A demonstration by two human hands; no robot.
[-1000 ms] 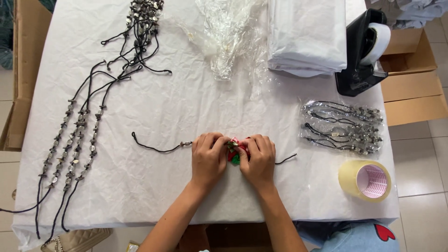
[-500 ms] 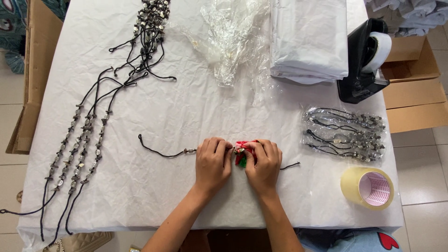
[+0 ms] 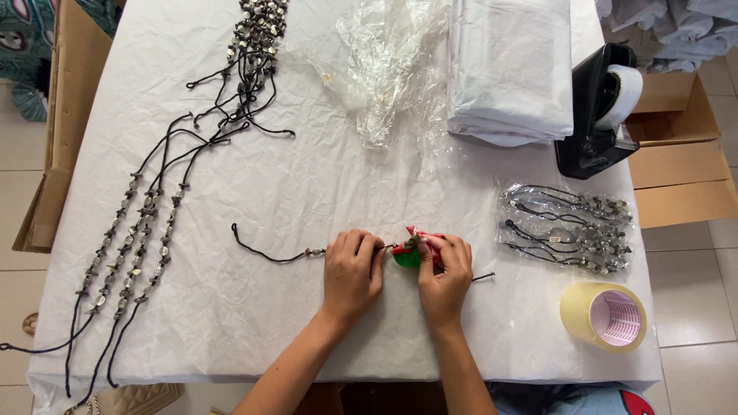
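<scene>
Beaded cord [image 3: 273, 253] pinched by left hand [image 3: 351, 269]; right hand [image 3: 444, 269] grips red-green ornament [image 3: 413, 249] near table [image 3: 231, 330] edge.

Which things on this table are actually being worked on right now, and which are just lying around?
In hand:
left hand
right hand
black cord
red and green tag

Lying about:
beaded cords
bagged cords
tape roll
tape dispenser
clear bags
white stack

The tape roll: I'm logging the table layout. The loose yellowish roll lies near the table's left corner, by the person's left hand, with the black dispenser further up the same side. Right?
Not quite. The head view shows the tape roll near the table's right corner, beyond the right hand, not the left. The black dispenser does stand further up that same side.
</scene>
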